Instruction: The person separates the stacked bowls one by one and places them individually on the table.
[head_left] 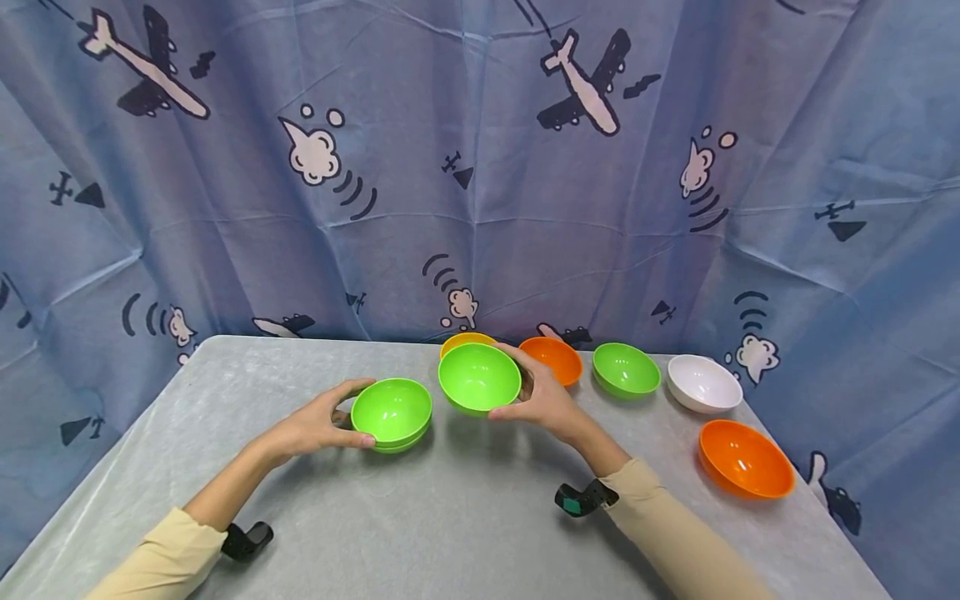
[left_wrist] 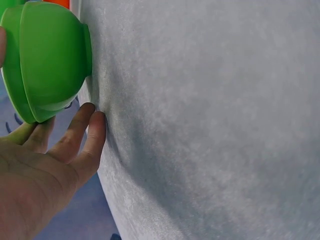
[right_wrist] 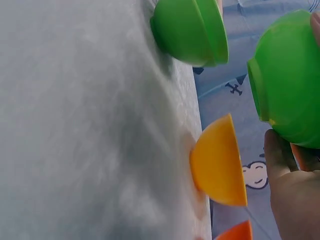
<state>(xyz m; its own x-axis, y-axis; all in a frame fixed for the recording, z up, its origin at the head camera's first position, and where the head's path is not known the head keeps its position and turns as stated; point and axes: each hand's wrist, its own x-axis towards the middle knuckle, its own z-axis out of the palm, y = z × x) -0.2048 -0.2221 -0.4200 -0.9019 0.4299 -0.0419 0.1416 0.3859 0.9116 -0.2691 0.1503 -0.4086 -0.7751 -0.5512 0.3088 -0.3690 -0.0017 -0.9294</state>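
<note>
My left hand [head_left: 318, 425] grips a stack of two nested green bowls [head_left: 392, 412] from its left side, thumb at the front and fingers behind. In the left wrist view the stack [left_wrist: 52, 60] stands on its base, the inner bowl's rim showing above the outer one's. To the right of it, my right hand [head_left: 542, 398] holds another green bowl [head_left: 478, 379] by its right side, thumb in front. The right wrist view shows this bowl [right_wrist: 290, 80] raised off the table, its foot clear of the cloth.
Behind the raised bowl stands a yellow bowl [right_wrist: 217, 162], partly hidden in the head view. Along the back edge follow an orange bowl [head_left: 552, 358], a green bowl [head_left: 626, 371] and a white bowl [head_left: 703, 384]. A larger orange bowl [head_left: 746, 458] sits at the right edge. A patterned curtain [head_left: 420, 108] hangs behind.
</note>
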